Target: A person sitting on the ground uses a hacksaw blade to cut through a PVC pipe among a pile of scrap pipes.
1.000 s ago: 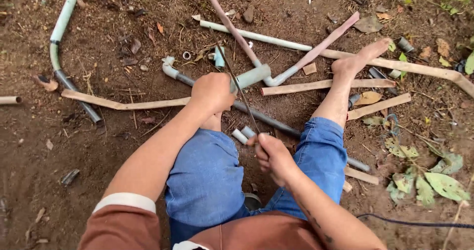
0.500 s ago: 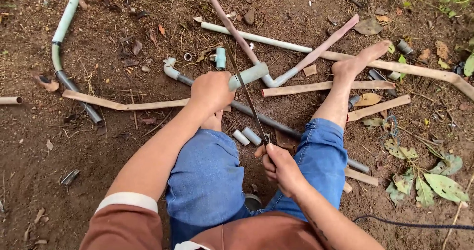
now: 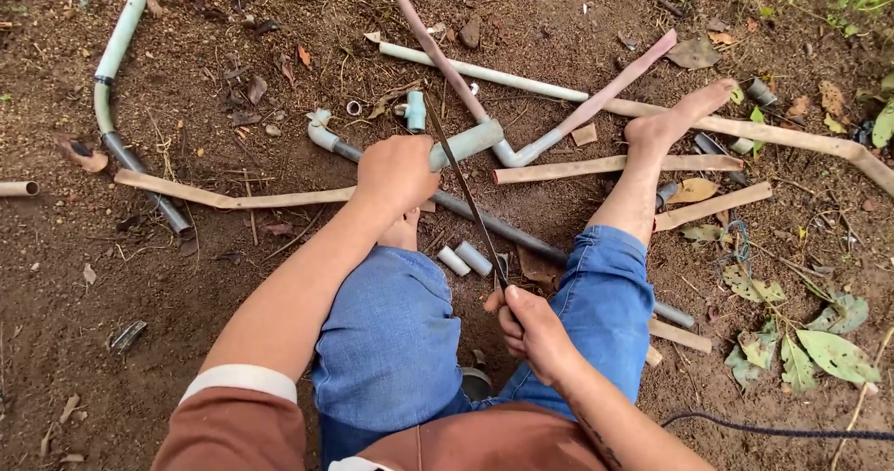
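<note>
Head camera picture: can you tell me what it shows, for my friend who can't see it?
A person sitting on bare dirt holds a pale green pipe steady with the left hand and draws a thin saw blade across it with the right hand. Two short cut pipe pieces lie between their knees, with more pipes and dry leaves scattered around.

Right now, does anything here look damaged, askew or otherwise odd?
Yes. The thin saw blade has no frame; the right hand grips its bare end. The left hand steadies a pale pipe on bare dirt. Two cut pipe stubs lie between the knees.
</note>
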